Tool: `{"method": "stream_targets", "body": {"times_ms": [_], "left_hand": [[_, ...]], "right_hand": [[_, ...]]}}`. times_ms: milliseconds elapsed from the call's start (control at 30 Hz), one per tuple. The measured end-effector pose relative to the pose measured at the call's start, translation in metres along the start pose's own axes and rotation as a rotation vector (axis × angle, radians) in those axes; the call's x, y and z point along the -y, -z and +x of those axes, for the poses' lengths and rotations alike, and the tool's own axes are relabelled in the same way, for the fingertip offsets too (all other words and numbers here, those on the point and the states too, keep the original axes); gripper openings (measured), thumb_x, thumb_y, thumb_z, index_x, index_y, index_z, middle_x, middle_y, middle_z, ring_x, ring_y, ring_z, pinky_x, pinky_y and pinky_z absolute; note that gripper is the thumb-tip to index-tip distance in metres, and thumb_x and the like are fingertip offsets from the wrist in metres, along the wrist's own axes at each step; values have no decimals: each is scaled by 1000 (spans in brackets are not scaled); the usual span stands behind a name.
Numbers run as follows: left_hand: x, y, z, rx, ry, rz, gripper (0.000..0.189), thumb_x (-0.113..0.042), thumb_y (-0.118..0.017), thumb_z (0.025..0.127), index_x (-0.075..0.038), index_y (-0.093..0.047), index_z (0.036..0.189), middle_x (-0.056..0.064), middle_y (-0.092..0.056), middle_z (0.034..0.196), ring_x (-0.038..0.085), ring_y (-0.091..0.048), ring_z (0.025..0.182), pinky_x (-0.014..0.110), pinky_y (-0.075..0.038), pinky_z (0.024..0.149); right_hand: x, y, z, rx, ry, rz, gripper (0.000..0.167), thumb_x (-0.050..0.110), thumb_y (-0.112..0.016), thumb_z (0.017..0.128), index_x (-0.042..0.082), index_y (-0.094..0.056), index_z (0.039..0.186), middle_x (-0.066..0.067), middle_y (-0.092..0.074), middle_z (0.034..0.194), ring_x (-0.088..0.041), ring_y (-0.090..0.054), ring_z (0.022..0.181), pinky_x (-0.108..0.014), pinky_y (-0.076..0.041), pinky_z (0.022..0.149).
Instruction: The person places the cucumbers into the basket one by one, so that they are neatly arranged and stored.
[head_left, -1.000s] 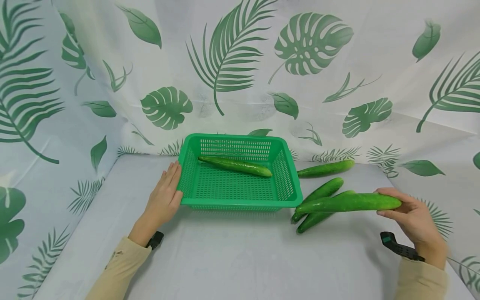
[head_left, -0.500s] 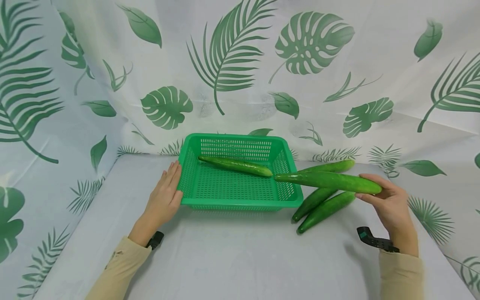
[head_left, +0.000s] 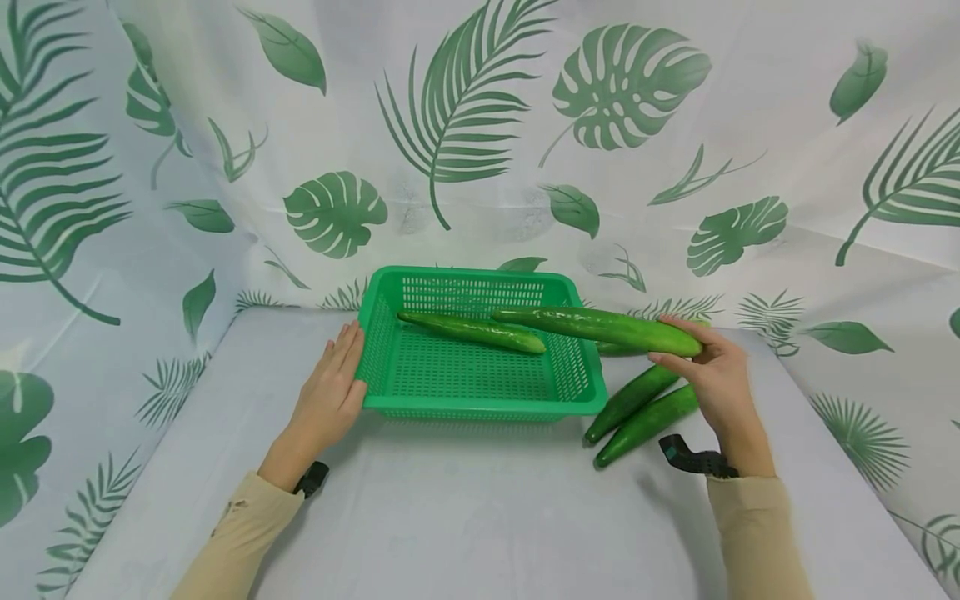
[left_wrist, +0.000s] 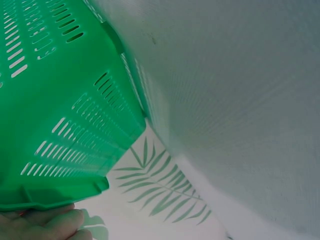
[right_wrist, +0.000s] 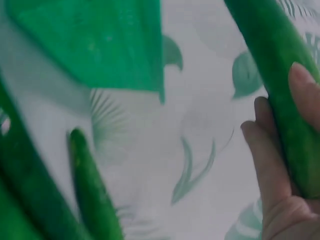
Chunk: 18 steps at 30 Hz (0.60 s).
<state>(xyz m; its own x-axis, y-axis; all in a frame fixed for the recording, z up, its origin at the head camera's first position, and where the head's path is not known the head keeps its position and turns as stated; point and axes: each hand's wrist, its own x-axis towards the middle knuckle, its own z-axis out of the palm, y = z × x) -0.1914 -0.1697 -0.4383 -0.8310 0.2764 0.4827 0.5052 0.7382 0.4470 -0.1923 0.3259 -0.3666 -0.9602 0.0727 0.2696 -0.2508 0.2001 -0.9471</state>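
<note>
A green plastic basket [head_left: 480, 407] with slotted walls stands on the table, one cucumber [head_left: 472, 332] lying inside it near the back. My left hand [head_left: 327, 402] rests against the basket's left side with straight fingers; in the left wrist view its fingertips [left_wrist: 60, 224] touch the rim. My right hand [head_left: 716, 383] grips another cucumber [head_left: 600, 325] by its right end, thumb on one side and fingers on the other. That cucumber is raised, its far end over the basket's right part. The right wrist view shows the same cucumber [right_wrist: 275, 65] between thumb and fingers.
Right of the basket two cucumbers lie side by side, a left one [head_left: 626, 404] and a right one [head_left: 648, 423]. Behind the held cucumber another cucumber [head_left: 615, 348] is partly hidden. A white leaf-patterned sheet [head_left: 480, 208] hangs behind the table.
My right hand has carried the cucumber leftward and away from me, from over the loose cucumbers to over the basket's right side. The left hand and the basket have stayed put.
</note>
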Motion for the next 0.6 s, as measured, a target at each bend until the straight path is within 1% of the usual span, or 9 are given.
{"method": "stream_targets", "body": {"times_ms": [100, 200, 233, 333, 400, 433, 500, 600], "left_hand": [[0, 0, 1, 1, 1, 1, 62, -3, -39, 91, 13, -27, 150, 24, -21, 160, 42, -22, 146, 53, -17, 119], [0, 1, 0, 4, 3, 1, 63, -3, -39, 91, 13, -27, 150, 24, -21, 160, 43, -21, 146, 54, -17, 119], [1, 1, 1, 5, 3, 2, 63, -3, -39, 91, 13, -27, 150, 25, -21, 160, 42, -21, 147, 54, -16, 119], [0, 1, 1, 8, 5, -1, 63, -3, -39, 91, 13, -27, 150, 25, -21, 160, 41, -20, 147, 54, -16, 119], [0, 1, 1, 9, 6, -1, 63, -2, -39, 90, 13, -27, 150, 24, -21, 160, 41, -20, 147, 54, -16, 119], [1, 1, 1, 9, 7, -1, 63, -2, -39, 90, 13, -26, 150, 24, -21, 160, 41, -20, 147, 54, -16, 119], [0, 1, 1, 9, 10, 0, 63, -2, -39, 90, 13, -26, 151, 24, -21, 160, 40, -19, 148, 54, -16, 119], [1, 0, 1, 11, 12, -2, 63, -2, -38, 91, 12, -26, 151, 24, -21, 160, 39, -18, 148, 54, -16, 119]], "right_hand": [[12, -13, 11, 29, -5, -27, 52, 2, -77, 84, 5, -62, 134, -1, -57, 128, -11, -59, 95, -16, -53, 72], [23, -28, 22, 69, -7, -9, 52, 1, -77, 83, 5, -64, 133, -1, -58, 124, -12, -58, 94, -16, -53, 72], [27, -34, 25, 83, -13, -22, 51, 2, -77, 84, 6, -64, 133, -1, -58, 123, -12, -59, 93, -17, -53, 73], [36, -51, 36, 132, -39, -68, 53, 7, -77, 85, 8, -63, 135, -1, -57, 124, -12, -59, 93, -18, -54, 74], [45, -65, 40, 170, -63, -125, 53, 9, -76, 87, 7, -60, 138, -6, -55, 129, -13, -58, 95, -20, -53, 75], [47, -70, 44, 191, -68, -158, 54, 11, -75, 88, 7, -59, 139, -7, -54, 131, -14, -58, 97, -21, -53, 77], [48, -82, 52, 229, -80, -197, 55, 13, -75, 88, 5, -58, 140, -12, -52, 139, -20, -56, 111, -30, -53, 88], [47, -100, 62, 279, -105, -259, 53, 17, -76, 88, 6, -60, 138, -15, -49, 145, -29, -45, 132, -46, -46, 102]]}}
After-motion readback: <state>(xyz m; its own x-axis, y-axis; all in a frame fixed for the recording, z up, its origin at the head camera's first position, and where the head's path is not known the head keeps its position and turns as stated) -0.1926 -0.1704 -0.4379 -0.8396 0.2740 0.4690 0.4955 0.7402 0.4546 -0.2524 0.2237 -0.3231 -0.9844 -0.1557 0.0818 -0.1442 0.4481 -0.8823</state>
